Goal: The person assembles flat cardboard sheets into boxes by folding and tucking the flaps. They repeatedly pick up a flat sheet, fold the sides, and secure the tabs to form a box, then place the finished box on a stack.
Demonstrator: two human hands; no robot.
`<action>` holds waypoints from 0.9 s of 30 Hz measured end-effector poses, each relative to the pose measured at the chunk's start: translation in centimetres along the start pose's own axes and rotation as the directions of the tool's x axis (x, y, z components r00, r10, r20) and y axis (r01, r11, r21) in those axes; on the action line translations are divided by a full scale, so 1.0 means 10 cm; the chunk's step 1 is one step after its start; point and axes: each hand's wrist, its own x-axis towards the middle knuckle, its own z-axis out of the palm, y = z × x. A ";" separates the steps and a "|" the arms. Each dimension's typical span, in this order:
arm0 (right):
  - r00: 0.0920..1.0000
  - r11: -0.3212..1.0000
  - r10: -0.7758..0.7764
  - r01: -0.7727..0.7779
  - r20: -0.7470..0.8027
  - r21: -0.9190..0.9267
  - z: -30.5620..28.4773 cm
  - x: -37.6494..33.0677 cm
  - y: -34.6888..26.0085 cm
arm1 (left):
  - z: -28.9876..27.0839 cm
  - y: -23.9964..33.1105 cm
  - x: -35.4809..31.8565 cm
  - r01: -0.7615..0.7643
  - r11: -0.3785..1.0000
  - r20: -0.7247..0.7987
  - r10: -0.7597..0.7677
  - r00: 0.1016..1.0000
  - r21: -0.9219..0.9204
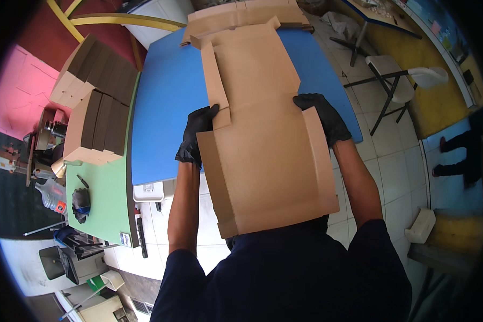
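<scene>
Currently, in the head view, a flat die-cut cardboard blank [263, 145] with creased side flaps lies lengthwise over the blue surface [163, 107], its lower panel overhanging the near edge toward the person's dark shirt [290, 273]. The left hand [195, 137], in a black glove, grips the blank's left side by a narrow folded flap, thumb on top. The right hand [326, 118], gloved alike, clasps the right side at a notch, thumb on the board, close to the surface's right edge. More brown cardboard [247, 16] lies along the far edge, around the blank's top end. Beyond the left edge, a green surface [104, 204] bears stacked cardboard cartons [96, 126] toward its far end; a black bundle [81, 204] and a dark pen [82, 181] lie nearer its front. A white folding chair [394, 80] stands on the tiled floor [392, 161], off the blue surface's right edge.
</scene>
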 end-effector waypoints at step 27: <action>0.902 0.741 -0.419 0.406 0.105 -0.535 0.21 -0.90 0.34 | 0.26 -0.67 -0.71 0.193 0.945 -0.196 -0.248 0.949 -0.263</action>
